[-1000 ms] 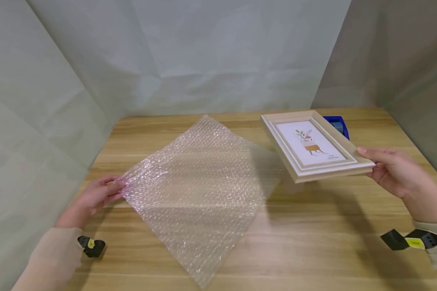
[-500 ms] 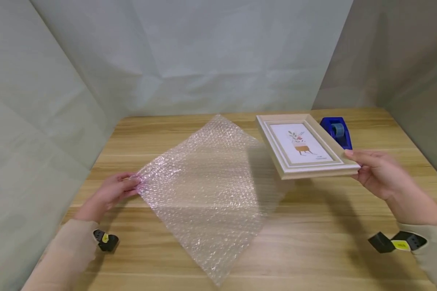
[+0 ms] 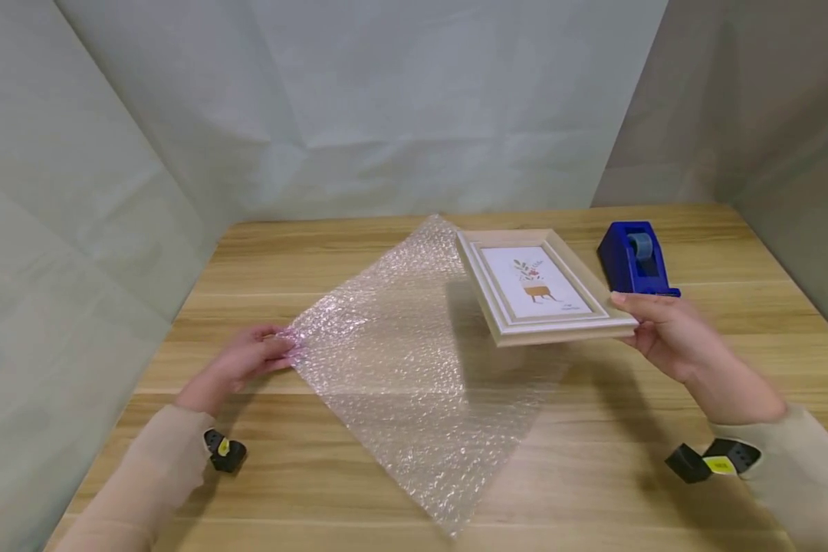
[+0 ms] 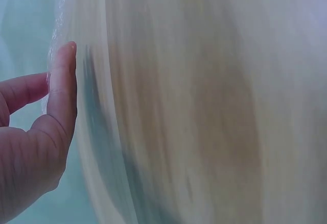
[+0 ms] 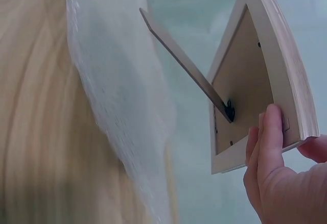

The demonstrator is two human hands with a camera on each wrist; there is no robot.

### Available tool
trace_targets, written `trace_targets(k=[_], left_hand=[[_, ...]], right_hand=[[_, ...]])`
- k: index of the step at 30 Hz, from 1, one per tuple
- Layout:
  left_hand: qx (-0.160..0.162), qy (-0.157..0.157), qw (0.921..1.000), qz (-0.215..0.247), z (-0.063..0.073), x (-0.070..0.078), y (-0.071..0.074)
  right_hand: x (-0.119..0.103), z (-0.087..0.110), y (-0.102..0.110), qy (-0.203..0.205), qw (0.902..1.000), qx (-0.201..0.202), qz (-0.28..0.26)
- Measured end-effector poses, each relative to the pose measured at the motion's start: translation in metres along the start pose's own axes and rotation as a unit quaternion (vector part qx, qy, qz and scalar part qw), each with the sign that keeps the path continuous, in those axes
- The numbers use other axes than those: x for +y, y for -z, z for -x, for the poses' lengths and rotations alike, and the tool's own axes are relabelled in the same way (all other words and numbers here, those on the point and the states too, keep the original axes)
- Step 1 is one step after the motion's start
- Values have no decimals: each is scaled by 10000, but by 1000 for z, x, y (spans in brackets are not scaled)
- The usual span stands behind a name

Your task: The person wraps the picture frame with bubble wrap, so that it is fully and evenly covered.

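Note:
A sheet of clear bubble wrap lies cornerwise over the wooden table. My left hand pinches its left corner between thumb and fingers; the left wrist view shows that hand at the film's edge. Above the sheet's right part, my right hand grips a picture frame by its near right corner, picture side up. The picture is a potted plant on white. From below, the right wrist view shows the frame's back with its stand leg swung out, fingers under the edge.
A blue tape dispenser with a roll of tape stands at the back right of the table, beyond my right hand. Pale sheeting walls off the back and sides.
The picture frame has moved left and over the bubble wrap, uncovering the tape dispenser. My left hand has shifted right in the view, with the bubble wrap corner still pinched.

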State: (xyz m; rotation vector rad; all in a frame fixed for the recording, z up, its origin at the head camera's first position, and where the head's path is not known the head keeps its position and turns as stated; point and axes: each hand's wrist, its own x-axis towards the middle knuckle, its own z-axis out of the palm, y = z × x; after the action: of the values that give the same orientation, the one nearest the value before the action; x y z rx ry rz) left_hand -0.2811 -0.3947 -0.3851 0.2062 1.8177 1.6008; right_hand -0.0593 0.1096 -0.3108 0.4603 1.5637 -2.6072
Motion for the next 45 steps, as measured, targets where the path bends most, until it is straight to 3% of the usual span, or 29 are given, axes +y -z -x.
trace_targets(k=[7,13,20,23,32,45], left_hand=[[85,148,9997,-161,-3,2,-5],[11,71,9999,-144,-7,1,-7],[-51,99,9998,-145,-8,0,-10],[-47,159,9996,-219,-7,0,-9],[-57,240,9987,-449,-6,0,-1],[-99,269,9983,-511,-3,6,7]], right_hand=[[17,-11,-18,-18,9999,-7,158],[32,-22,-33,-27,9998,48,174],[53,-31,-48,-159,9982,310,484],[63,-34,-53,-121,9970,454,610],[86,-40,-67,-298,9962,773,256],[107,-50,-84,-434,9890,1001,1003]])
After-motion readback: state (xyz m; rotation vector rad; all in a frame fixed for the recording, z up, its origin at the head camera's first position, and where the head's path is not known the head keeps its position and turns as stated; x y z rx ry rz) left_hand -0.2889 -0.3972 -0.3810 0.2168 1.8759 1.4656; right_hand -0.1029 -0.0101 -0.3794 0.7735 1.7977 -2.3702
